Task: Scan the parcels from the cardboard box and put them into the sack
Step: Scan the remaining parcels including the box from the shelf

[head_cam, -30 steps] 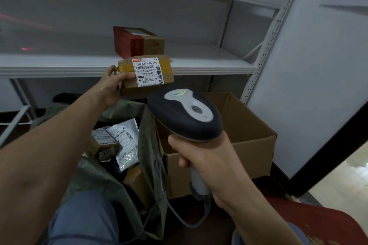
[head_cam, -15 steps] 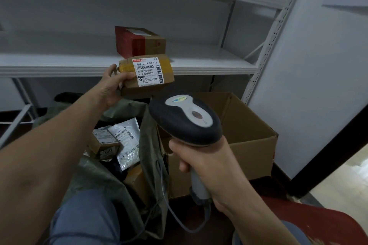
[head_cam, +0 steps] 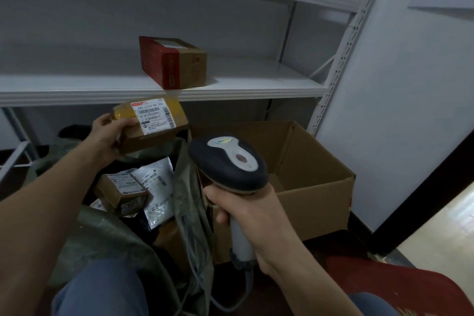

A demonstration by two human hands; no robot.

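Observation:
My left hand [head_cam: 109,134] grips a small brown parcel [head_cam: 151,124] with a white barcode label and yellow tape, held above the open green sack [head_cam: 107,235]. Inside the sack lie several parcels [head_cam: 133,188], brown boxes and white bags. My right hand [head_cam: 246,215] grips the handle of a dark handheld scanner [head_cam: 228,161], its head pointing up and left toward the held parcel. The open cardboard box [head_cam: 315,187] stands to the right of the sack; its visible inside looks bare.
A red-and-brown box [head_cam: 173,61] sits on the white metal shelf [head_cam: 230,90] behind. The shelf upright [head_cam: 341,59] and a white wall bound the right side. The scanner's grey cable [head_cam: 195,251] hangs over the sack rim. A red seat [head_cam: 397,287] is at lower right.
My left hand has lowered the parcel from in front of the shelf edge to just above the sack and tilted it. The scanner has stayed almost still.

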